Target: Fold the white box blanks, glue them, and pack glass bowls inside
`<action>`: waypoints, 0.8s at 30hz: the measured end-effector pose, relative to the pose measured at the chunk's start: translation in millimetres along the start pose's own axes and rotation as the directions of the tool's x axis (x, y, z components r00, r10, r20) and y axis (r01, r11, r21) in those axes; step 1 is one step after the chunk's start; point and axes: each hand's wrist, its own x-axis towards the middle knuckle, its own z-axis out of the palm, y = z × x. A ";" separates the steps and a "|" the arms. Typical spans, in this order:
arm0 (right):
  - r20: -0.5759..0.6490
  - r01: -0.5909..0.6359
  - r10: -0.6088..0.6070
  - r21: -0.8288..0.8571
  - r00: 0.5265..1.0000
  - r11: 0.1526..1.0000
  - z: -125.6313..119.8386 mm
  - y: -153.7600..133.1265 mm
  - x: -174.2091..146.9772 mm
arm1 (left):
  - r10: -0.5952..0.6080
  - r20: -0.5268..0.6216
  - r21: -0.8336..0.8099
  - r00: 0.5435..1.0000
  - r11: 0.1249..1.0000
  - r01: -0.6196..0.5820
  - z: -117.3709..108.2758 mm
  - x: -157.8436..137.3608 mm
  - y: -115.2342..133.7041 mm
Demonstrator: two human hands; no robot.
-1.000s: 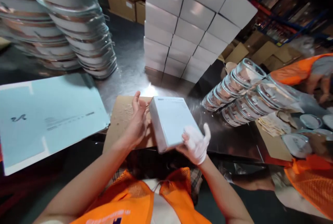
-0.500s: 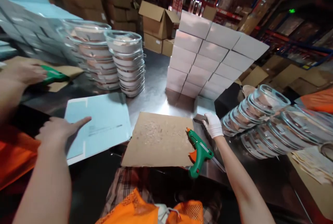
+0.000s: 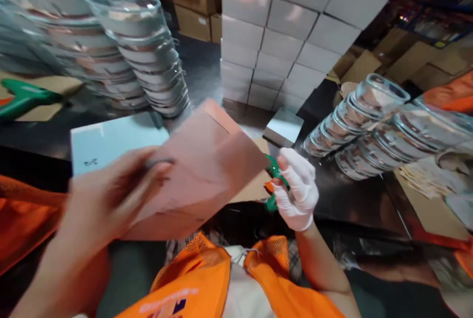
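Observation:
My left hand (image 3: 105, 195) is closed on the edge of a flat-folded carton (image 3: 212, 160), thumb on top, held tilted above the table. Its upturned side looks pinkish brown and blurred. Another flat white carton (image 3: 114, 138) lies behind and left of it. My right hand (image 3: 299, 190), in a white glove, is raised near the carton's right corner with fingers apart and curved, nothing visible in them. Just beside those fingers is a green glue gun (image 3: 272, 203) with an orange trigger, partly hidden. Beneath it, a brown cardboard sheet (image 3: 251, 191) is mostly covered by the carton.
A wall of white boxes (image 3: 284, 22) stands ahead, with one small white box (image 3: 283, 128) in front. Stacks of clear-lidded round containers rise at left (image 3: 148, 52) and right (image 3: 354, 111). Another glue gun (image 3: 29, 97) lies far left. Someone's forearm (image 3: 399, 269) shows lower right.
My left hand has lifted a flat carton from the left and brought it toward the middle. My right hand has left the small white box and come nearer to me, beside the glue gun.

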 end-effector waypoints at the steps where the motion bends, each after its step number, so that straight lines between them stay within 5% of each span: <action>1: -0.008 -0.037 0.038 0.050 0.999 0.998 1.6 -9.8 4.6 | 0.082 0.102 -0.011 0.991 0.997 -0.082 12.2 -5.5 4.9; 4: 0.083 -0.193 0.182 0.159 0.980 0.968 4.9 -20.2 2.7 | 0.223 0.326 -0.109 0.919 0.974 -0.197 40.6 -21.2 5.0; 8: 0.221 -0.270 0.233 0.157 0.947 0.950 -3.1 -18.7 -20.2 | 0.182 0.277 -0.105 0.943 0.982 -0.158 49.2 -39.6 -8.1; 12: 0.139 -0.134 0.120 0.100 0.983 0.986 -12.0 -26.1 -29.0 | 0.255 0.253 -0.103 0.933 0.966 -0.236 44.2 -50.0 -15.1; 18: 0.311 -0.217 0.141 0.226 0.940 0.950 -3.7 -31.5 -24.5 | 0.371 0.312 -0.089 0.875 0.928 -0.362 33.9 -52.1 -18.9; 24: 0.407 -0.128 -0.044 0.386 0.912 0.914 2.6 -22.3 -23.1 | 0.419 0.388 -0.141 0.820 0.907 -0.397 22.3 -38.7 -22.2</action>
